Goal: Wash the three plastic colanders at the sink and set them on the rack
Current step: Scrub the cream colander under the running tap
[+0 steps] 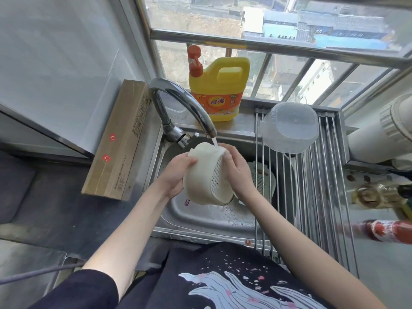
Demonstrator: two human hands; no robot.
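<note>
Your steel sink [200,221] sits under the window, with the roll-up rack [316,197] laid across its right half. A long cardboard box [120,141] leans by the wall on the left. The yellow detergent jug [217,85] stands on the sill behind the tap [178,103], which runs water onto the white colander [207,175] you hold over the basin. A clear colander [289,128] lies upside down on the rack's far end. Under the rack another white piece [264,177] shows in the sink; you cannot tell what it is. Your left hand [178,172] grips the colander's solid side, fingers curled on it. Your right hand [237,168] clasps its slotted side.
</note>
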